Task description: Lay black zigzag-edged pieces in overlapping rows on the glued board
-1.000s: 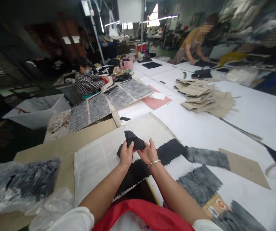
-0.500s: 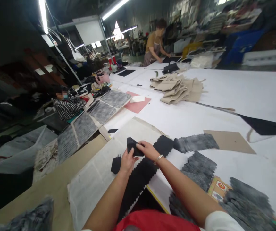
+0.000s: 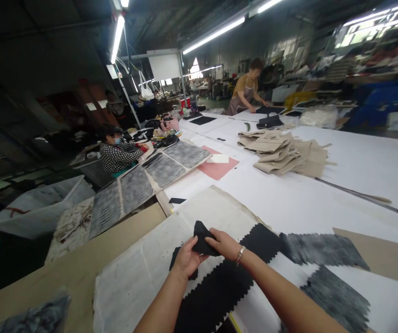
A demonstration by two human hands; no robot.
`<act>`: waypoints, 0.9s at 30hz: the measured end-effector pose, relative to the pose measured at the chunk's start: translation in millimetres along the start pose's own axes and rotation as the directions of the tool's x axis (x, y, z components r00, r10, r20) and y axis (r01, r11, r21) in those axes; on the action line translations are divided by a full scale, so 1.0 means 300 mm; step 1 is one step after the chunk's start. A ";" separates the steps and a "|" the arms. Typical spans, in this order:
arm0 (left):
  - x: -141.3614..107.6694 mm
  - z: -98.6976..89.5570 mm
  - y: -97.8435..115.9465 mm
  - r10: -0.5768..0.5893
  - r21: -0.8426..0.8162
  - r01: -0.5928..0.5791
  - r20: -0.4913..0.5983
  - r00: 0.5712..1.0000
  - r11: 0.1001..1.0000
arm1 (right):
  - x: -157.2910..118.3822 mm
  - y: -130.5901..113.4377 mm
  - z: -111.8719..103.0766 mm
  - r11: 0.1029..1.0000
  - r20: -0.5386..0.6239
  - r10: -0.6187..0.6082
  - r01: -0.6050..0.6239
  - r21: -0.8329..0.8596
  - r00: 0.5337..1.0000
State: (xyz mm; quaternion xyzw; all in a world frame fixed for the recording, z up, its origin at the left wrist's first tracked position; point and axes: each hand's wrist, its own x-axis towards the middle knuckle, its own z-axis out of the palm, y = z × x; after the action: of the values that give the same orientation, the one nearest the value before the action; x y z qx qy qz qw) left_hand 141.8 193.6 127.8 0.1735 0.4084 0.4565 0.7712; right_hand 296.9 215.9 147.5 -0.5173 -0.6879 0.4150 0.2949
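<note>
I see both hands meet over the near edge of the white worktop (image 3: 323, 194), sharing one small black fabric piece (image 3: 203, 240). My left hand (image 3: 186, 259) pinches its lower corner, the grip closed on the cloth; my right hand (image 3: 224, 244) clamps its right side, fingers folded over it. The piece is lifted just above a long black strip with zigzag edges (image 3: 226, 282). Grey fabric stacks (image 3: 323, 249) lie to the right. Beige cut pieces (image 3: 282, 152) sit farther back, where a co-worker (image 3: 245, 92) bends over the worktop.
</note>
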 end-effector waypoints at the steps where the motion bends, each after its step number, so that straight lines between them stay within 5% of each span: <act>1: 0.009 -0.003 0.002 -0.026 0.035 0.026 0.002 1.000 0.999 | 0.012 0.006 0.008 1.000 -0.005 0.005 -0.005 -0.015 1.000; 6: 0.064 0.002 -0.049 0.002 0.210 0.021 -0.108 0.994 0.978 | 0.049 0.059 0.066 0.983 -0.111 0.175 -0.168 0.071 0.978; 11: 0.085 -0.019 -0.080 -0.024 0.310 0.072 -0.155 0.988 0.948 | 0.023 0.130 0.049 0.783 0.299 0.363 -0.463 0.415 0.883; 13: 0.088 -0.011 -0.068 0.002 0.442 0.067 -0.155 0.988 0.894 | 0.001 0.150 0.044 0.700 0.364 0.358 -0.506 0.504 0.860; 16: 0.091 0.037 -0.032 0.150 0.666 -0.055 -0.086 0.985 0.744 | -0.018 0.158 0.064 0.507 0.338 0.334 -0.470 0.722 0.880; 18: 0.090 0.086 -0.009 0.286 0.804 -0.170 0.000 0.958 0.569 | -0.015 0.150 0.093 0.336 0.252 0.364 -0.378 0.863 0.897; 21: 0.082 0.154 0.006 0.389 0.926 -0.229 0.101 0.916 0.300 | 0.007 0.132 0.138 0.177 0.125 0.490 -0.239 0.955 0.863; 27: 0.089 0.150 -0.002 0.400 0.964 -0.194 0.109 0.910 0.179 | 0.021 0.146 0.162 0.203 0.061 0.557 -0.207 0.957 0.828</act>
State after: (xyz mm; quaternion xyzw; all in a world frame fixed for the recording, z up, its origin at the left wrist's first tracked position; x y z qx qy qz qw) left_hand 184.3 220.5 142.1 0.6440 0.6217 0.2640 0.3592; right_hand 274.8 214.4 85.5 -0.4580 -0.1086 0.7101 0.5236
